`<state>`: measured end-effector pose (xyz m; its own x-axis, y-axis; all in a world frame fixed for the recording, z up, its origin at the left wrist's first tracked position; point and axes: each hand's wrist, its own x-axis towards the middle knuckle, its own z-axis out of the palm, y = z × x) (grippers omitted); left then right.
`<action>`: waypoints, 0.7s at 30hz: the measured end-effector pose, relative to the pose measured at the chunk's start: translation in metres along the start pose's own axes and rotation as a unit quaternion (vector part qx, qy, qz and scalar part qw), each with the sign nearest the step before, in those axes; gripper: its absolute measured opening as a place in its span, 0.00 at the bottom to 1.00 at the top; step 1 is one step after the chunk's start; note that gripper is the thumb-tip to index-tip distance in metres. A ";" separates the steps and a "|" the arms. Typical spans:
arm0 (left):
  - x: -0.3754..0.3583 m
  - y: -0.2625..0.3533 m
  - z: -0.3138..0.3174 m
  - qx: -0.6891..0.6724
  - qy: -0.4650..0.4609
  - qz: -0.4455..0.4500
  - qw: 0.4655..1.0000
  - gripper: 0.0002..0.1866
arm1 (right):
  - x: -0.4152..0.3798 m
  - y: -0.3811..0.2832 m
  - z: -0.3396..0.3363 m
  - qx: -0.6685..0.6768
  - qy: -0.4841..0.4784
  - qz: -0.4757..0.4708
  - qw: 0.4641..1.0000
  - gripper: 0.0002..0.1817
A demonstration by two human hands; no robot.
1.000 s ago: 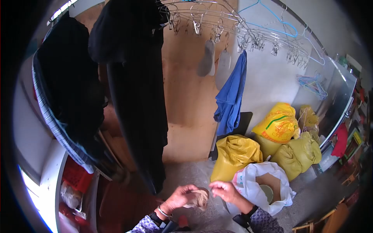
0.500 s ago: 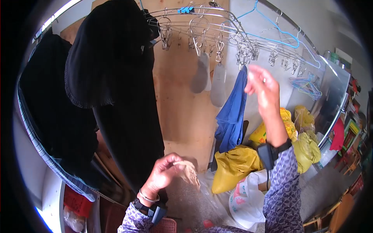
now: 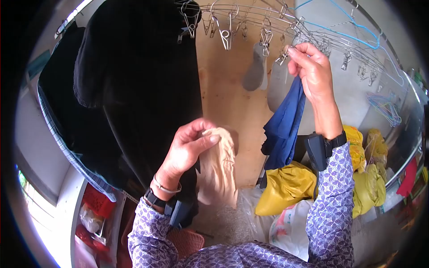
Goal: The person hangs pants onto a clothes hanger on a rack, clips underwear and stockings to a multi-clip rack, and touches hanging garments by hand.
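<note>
My left hand (image 3: pixel 190 145) pinches the top of a thin beige sock (image 3: pixel 220 167), which hangs down loosely in front of the wooden board. Higher up, my right hand (image 3: pixel 310 67) has its thumb and fingers closed on a metal clip (image 3: pixel 281 59) of the wire drying rack (image 3: pixel 250 10). Just under this hand hangs a blue cloth (image 3: pixel 286 125); its upper end is hidden behind the fingers. Grey insoles (image 3: pixel 254 73) hang from clips left of the right hand. More metal clips (image 3: pixel 266 39) dangle along the rack.
Large black garments (image 3: pixel 147 89) hang at the left, close to my left hand. Blue wire hangers (image 3: pixel 357 27) are at the upper right. Below stand yellow bags (image 3: pixel 286 190), a white sack (image 3: pixel 292 225) and a reddish basket (image 3: pixel 185 241).
My left hand has risen with the beige sock, which now hangs at fuller length. My right hand, loose near the blue cloth before, now grips a clip. The view has shifted closer to the rack.
</note>
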<state>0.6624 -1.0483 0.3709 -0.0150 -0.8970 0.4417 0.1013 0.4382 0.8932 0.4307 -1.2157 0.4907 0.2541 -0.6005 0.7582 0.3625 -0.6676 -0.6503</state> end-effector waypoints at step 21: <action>0.084 0.049 0.061 0.061 -0.036 0.086 0.994 0.02 | -0.012 -0.004 0.005 0.120 -0.051 0.038 0.991 0.13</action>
<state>0.6050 -1.0989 0.4567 -0.0803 -0.8036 0.5898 -0.0134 0.5925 0.8055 0.4308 -1.2037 0.4841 0.3737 -0.5898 0.7158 0.5376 -0.4911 -0.6854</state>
